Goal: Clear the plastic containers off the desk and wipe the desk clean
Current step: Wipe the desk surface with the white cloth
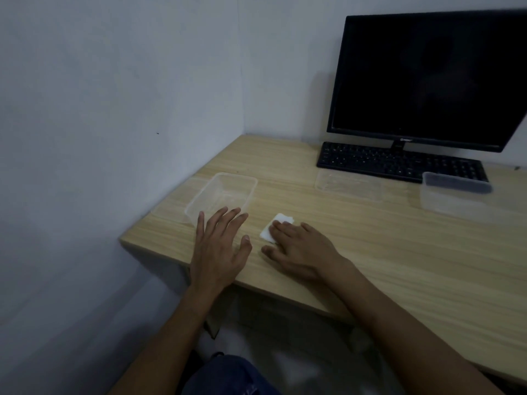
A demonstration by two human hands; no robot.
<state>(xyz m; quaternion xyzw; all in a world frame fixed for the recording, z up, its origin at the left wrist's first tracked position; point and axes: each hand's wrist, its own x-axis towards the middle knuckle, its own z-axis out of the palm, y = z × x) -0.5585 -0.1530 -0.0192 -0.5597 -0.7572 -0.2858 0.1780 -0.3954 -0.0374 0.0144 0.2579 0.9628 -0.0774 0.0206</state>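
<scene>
While three clear containers sit empty on the desk (370, 252):
left hand (219, 246) spread open by the near container (221, 196); right hand (299, 252) flat on a white cloth (275, 228); lid (345, 182) and far container (453, 195) near the keyboard (399, 161).

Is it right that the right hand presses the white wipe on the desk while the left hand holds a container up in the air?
Not quite. In the head view the left hand is open and holds nothing; the container stands on the desk just beyond its fingers. The rest is right: the right hand presses the white wipe on the desk.
</scene>
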